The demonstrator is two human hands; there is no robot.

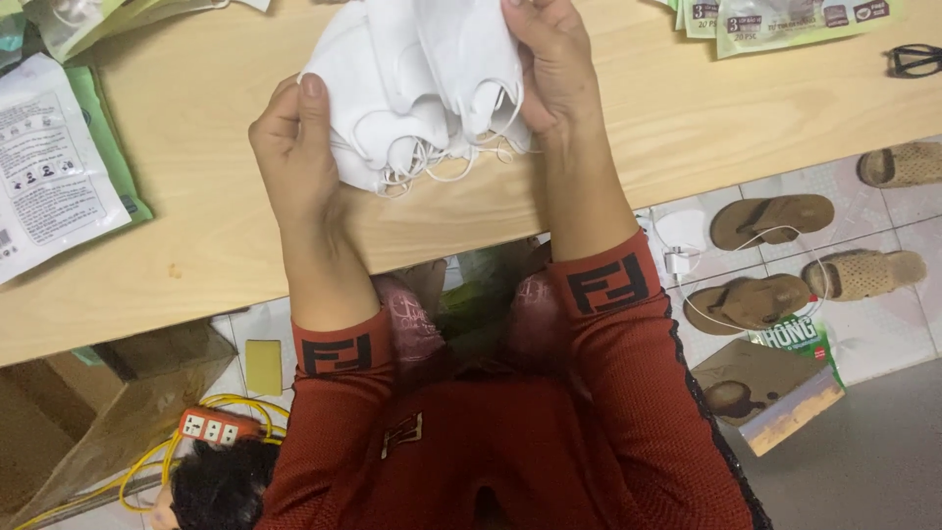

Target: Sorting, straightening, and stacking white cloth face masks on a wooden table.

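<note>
Hands meet over a stack of white face masks (417,74), which is held just above the far part of the pale wooden counter (687,108). The left hand (294,142) has its grip clamped on the stack's near left edge, thumb on top and the other fingers curled underneath. The right hand (554,64) presses down on the right side of the same stack, its grip closed on the masks with the fingers spread over the top. Thin white ear loops (432,162) hang in a tangle from the stack's near edge, between the two wrists. Both forearms come out of dark red knit sleeves (608,285) with black patterned cuffs. On the counter's left end lie flat printed mask packets (49,157), white over green, and more green-and-white packets (785,20) lie at the far right, with black-framed glasses (915,59) near the right edge. On the tiled floor (903,314) to the right sit brown sandals (770,218) and a white charger with its cable (677,260). Lower left, a cardboard box (147,383) stands beside an orange power strip (218,427) with yellow cable.
</note>
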